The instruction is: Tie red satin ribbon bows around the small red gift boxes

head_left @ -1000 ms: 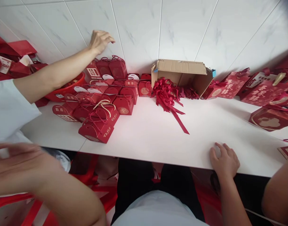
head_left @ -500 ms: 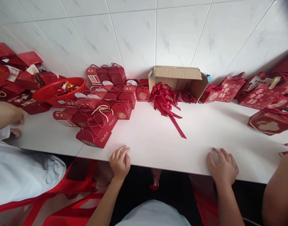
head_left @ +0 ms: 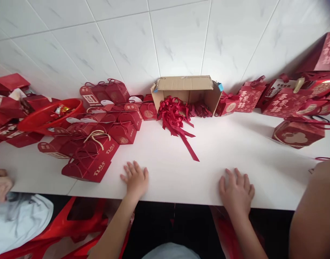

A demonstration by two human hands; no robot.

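Glossy white wall tiles [head_left: 178,39] with grey veining are rising behind a smooth white tabletop [head_left: 178,183]. The left hand [head_left: 136,180] is resting palm down near the front edge, its fingers spreading apart and gripping nothing. The right hand [head_left: 236,192] is lying flat in the same way, fingers fanning loosely, also holding nothing. Just beyond the left hand, to its left and not touching it, a red card favour box [head_left: 85,169] with gold characters is sitting at the front of a cluster of similar boxes [head_left: 123,133], and a twisted cream cord [head_left: 97,136] is looping over its neighbour. Farther back, between the hands, shiny red satin ribbons [head_left: 174,115] are spilling in a curling heap from an open brown cardboard carton [head_left: 185,83]. The favour box's lettered panel is facing right and toward the near edge; which of its sides is longest, I cannot tell. One flat ribbon tail [head_left: 190,149] is stretching out of the heap, its long axis slanting toward the near right. At far left, a round red plastic basin [head_left: 35,124] is standing beside the boxes.
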